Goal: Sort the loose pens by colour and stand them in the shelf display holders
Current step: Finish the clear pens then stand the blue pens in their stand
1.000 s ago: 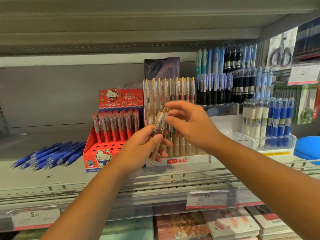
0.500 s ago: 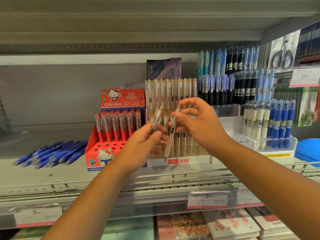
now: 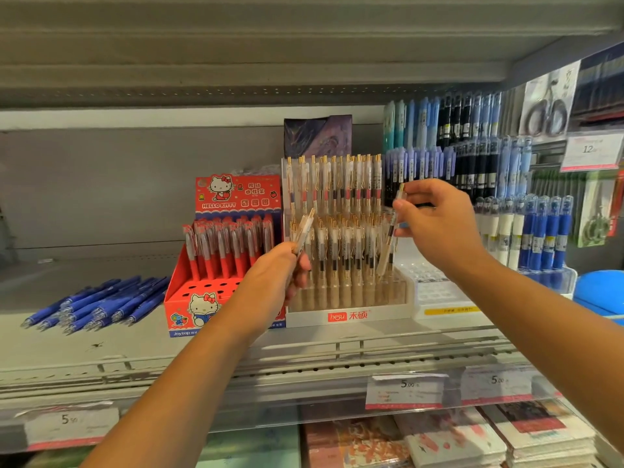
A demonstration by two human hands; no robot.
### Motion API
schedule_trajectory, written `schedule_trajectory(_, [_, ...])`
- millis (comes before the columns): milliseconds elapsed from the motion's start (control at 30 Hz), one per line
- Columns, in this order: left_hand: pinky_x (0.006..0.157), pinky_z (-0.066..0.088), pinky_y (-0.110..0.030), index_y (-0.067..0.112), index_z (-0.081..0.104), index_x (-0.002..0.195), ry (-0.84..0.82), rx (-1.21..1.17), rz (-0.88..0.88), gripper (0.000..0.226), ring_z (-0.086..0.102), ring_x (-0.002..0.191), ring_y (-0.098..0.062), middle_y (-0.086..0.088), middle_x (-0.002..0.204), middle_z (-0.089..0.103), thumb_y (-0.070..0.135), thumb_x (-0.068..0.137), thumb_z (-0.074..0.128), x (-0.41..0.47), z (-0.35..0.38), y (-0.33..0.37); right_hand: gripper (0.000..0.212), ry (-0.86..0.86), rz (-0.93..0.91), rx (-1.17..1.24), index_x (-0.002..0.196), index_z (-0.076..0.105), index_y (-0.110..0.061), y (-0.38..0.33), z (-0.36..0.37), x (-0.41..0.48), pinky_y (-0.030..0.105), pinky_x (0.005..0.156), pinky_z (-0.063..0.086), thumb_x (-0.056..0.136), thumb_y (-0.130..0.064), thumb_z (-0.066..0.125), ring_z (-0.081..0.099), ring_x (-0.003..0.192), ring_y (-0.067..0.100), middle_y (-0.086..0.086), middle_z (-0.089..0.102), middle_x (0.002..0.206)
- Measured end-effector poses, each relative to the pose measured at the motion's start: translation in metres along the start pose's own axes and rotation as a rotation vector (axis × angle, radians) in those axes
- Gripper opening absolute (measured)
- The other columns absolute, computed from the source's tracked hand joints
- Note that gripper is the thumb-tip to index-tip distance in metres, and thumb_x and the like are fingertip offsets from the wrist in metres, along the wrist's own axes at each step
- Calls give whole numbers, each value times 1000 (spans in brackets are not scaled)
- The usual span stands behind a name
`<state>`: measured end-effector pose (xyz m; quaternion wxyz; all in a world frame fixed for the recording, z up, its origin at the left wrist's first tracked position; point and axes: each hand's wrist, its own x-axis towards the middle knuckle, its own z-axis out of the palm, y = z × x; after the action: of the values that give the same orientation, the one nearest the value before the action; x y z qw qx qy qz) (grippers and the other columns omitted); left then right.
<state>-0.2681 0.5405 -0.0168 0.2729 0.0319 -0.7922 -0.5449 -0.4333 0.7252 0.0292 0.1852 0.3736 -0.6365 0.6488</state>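
Observation:
My left hand (image 3: 275, 276) grips a small bundle of clear gold-clipped pens (image 3: 303, 231) in front of the white stepped display holder (image 3: 351, 315). My right hand (image 3: 439, 224) pinches one clear pen (image 3: 390, 238) upright, its tip just above the holder's front right rows. The holder carries two tiers of matching clear pens. To its left, a red Hello Kitty holder (image 3: 202, 298) holds red pens with several open holes in front. Loose blue pens (image 3: 98, 304) lie in a heap on the shelf at the left.
Blue and black pens fill tall holders (image 3: 472, 157) at the back right, with blue-capped pens (image 3: 543, 238) in a clear tray below. A wire rail (image 3: 337, 346) edges the shelf, with price tags (image 3: 405, 390) beneath. Notebooks lie on the lower shelf.
My right hand pulled one clear pen out of the bundle in my left hand and carried it right, over the holder's right side. My left hand stayed in place.

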Motion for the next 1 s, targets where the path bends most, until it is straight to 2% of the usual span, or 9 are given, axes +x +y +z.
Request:
schedule_trajectory(67, [63,46,-21,33,67,76,18,35,28,42,57,64,-2,13,67,61,19,103,39,-1,-1,0,17,5,-3,-12,107,60,-20,2,0,1,25,59,60,93,-11,66,68,83,16,-2,63,95])
schedule_trajectory(200, [74,55,-23,35,73,91,23,81,86,27,63,80,-6,13,79,68,20,102,52,-1,0,-1,18,8,-23,-29,108,60,-20,4,1,4,21,57,59,93,-12,66,68,84,14,-3,63,95])
schedule_trajectory(300, [71,54,-18,32,73,97,30,93,130,20,62,78,-3,7,85,69,19,99,58,-2,1,-2,18,-6,-37,-86,107,60,-21,7,3,3,23,58,59,93,-14,67,67,84,13,-5,63,95])
schedule_trajectory(467, [69,53,-17,31,72,96,42,103,156,16,64,77,-2,7,86,70,18,95,64,-3,1,-2,22,-51,-77,-226,112,63,-18,13,5,2,27,59,61,91,-18,69,68,81,13,-6,65,95])
schedule_trajectory(567, [68,55,-19,29,72,94,42,114,159,12,64,77,-8,-3,88,70,18,93,67,-4,2,0,20,-123,-78,-314,107,64,-22,20,9,-3,38,70,62,89,-22,72,68,82,14,-8,65,93])
schedule_trajectory(667, [65,54,-19,24,72,94,39,111,159,9,64,75,-8,-9,89,68,17,92,68,-4,2,1,19,-110,-77,-294,104,64,-25,24,11,-8,42,75,61,87,-24,74,68,82,13,-9,66,90])
schedule_trajectory(833, [59,53,-17,16,71,94,34,76,139,5,64,67,-3,-8,83,65,12,90,69,-6,4,2,19,-124,-45,-296,99,61,-28,24,8,-6,41,73,61,86,-27,75,67,81,11,-7,67,87])
schedule_trajectory(1000, [58,53,-19,12,70,95,34,69,128,6,63,66,-3,-6,83,62,10,90,70,-7,4,3,14,-152,100,-168,87,61,-19,25,8,-8,35,60,62,87,-18,74,71,74,23,6,66,86])
